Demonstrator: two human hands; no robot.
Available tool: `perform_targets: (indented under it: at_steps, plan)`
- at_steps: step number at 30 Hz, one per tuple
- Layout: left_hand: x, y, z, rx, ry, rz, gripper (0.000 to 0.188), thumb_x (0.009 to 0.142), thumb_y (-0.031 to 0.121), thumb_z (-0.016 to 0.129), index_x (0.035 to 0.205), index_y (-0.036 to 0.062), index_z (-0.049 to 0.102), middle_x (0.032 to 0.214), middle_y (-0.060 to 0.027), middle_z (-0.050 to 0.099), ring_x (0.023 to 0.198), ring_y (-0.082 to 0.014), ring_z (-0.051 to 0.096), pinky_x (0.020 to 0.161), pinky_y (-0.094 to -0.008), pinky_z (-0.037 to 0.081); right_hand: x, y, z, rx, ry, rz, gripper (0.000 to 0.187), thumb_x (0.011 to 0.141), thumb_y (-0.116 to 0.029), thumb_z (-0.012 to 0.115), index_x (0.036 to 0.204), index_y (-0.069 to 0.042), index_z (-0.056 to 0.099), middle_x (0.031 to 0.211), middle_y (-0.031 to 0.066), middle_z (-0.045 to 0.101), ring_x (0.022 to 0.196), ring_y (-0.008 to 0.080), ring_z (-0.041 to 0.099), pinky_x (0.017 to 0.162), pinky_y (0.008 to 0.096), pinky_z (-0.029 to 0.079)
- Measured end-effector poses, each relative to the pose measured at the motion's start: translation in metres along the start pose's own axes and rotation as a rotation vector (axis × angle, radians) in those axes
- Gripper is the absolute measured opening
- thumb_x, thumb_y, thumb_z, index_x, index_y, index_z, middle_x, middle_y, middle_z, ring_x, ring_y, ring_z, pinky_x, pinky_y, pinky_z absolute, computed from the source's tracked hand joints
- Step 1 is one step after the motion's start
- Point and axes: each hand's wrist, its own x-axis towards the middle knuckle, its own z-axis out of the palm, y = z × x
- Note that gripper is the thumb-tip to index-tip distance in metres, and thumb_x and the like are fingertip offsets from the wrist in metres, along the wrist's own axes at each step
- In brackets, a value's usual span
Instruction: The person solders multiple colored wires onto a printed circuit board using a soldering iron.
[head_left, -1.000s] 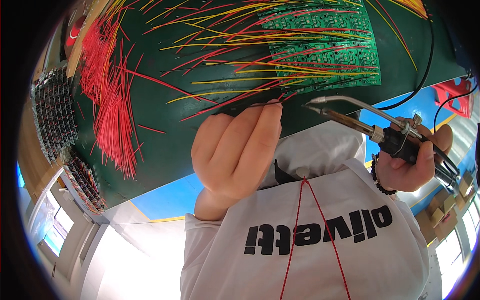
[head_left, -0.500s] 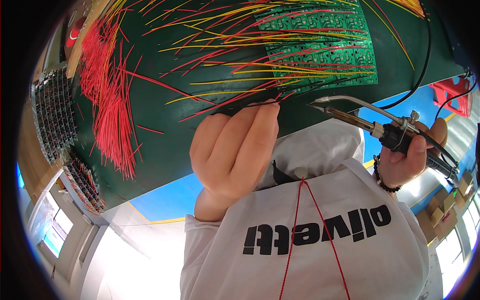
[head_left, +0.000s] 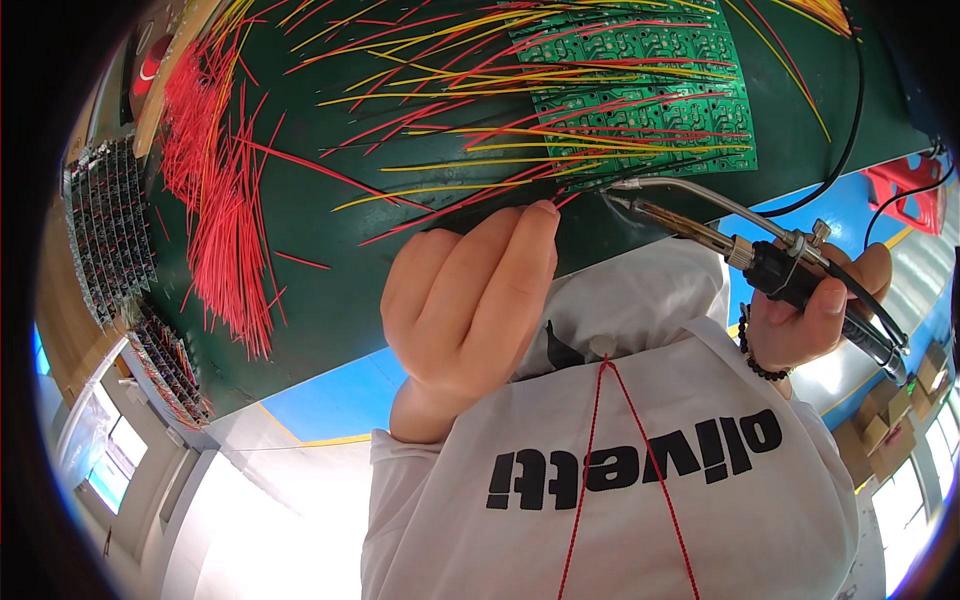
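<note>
My right hand (head_left: 805,325) is closed round the dark handle of a soldering iron (head_left: 780,272), with a curved metal solder-feed tube (head_left: 690,192) clamped along it. The iron's tip points left, just below the lower edge of a green circuit board panel (head_left: 650,100). My left hand (head_left: 470,285) is closed in a pinch beside that edge. A short red wire end (head_left: 566,198) shows at its fingertips; the rest of the wire is hidden by the fingers. Red, yellow and black wires (head_left: 450,165) lie across the panel and stick out to its left.
A dark green work surface (head_left: 320,310) carries a large heap of red wires (head_left: 220,240) at the left. Stacked boards (head_left: 110,230) stand beyond its left edge. A black cable (head_left: 850,140) runs along the right side. A red plastic stool (head_left: 910,190) stands at far right.
The soldering iron in my right hand has moved slightly left and up, bringing its tip closer to my left fingertips. My left hand has hardly moved. A black wire by its fingertips no longer shows there.
</note>
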Motion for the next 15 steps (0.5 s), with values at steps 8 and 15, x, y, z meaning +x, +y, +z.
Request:
perform_targets:
  at_steps: [8, 15]
  plan:
    - [-0.0004, -0.0005, 0.0009, -0.014, 0.01, -0.007, 0.019, 0.062, -0.004, 0.064, 0.08, 0.0012, 0.062, 0.066, -0.0048, 0.057, 0.045, -0.013, 0.039, 0.038, -0.0238, 0.027, 0.0018, -0.0011, -0.0001, -0.148, 0.019, -0.002, 0.047, 0.073, -0.027, 0.069, 0.076, -0.008, 0.027, 0.052, 0.0119, 0.051, 0.029, 0.0071, 0.035, 0.028, 0.0186, 0.027]
    - [-0.0005, 0.0001, 0.001, -0.018, 0.011, -0.007, 0.02, 0.061, -0.004, 0.064, 0.08, 0.0009, 0.062, 0.066, -0.0049, 0.057, 0.045, -0.0131, 0.039, 0.038, -0.0239, 0.028, 0.0042, -0.0016, 0.0081, -0.267, -0.043, -0.07, 0.037, 0.08, -0.028, 0.056, 0.071, -0.008, 0.026, 0.044, 0.0016, 0.038, 0.031, 0.0037, 0.029, 0.031, 0.0155, 0.023]
